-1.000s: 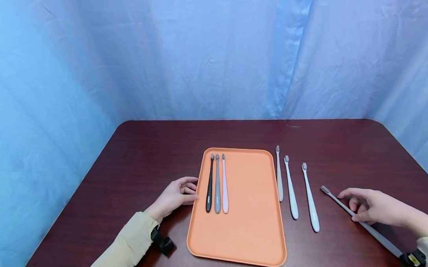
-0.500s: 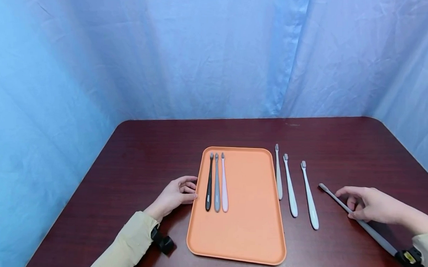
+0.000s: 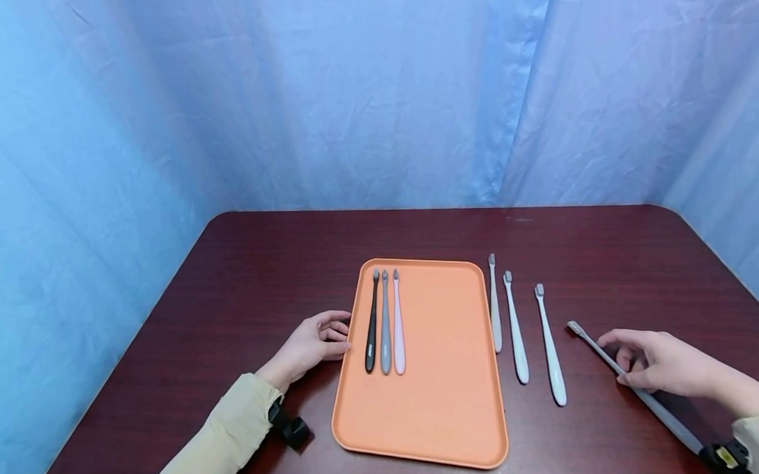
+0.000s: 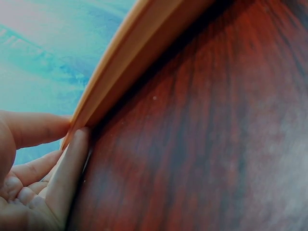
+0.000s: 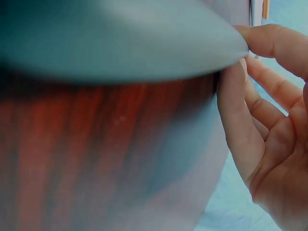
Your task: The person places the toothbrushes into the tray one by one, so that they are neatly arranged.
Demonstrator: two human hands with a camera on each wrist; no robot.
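My right hand (image 3: 657,362) fingers (image 5: 231,120) pinch the long grey toothbrush (image 3: 638,391), thumb against its handle, well right of the orange tray (image 3: 448,421); the brush lies diagonally on the table (image 3: 252,274). My left hand (image 3: 313,343) rests with relaxed fingers (image 4: 72,163) touching the tray's left rim, holding nothing. On the tray, near its left edge: black toothbrush (image 3: 372,320), grey toothbrush (image 3: 385,321), pink toothbrush (image 3: 398,321), side by side. Just right of the tray, three pale toothbrushes (image 3: 515,332) lie on the table, apart from each other.
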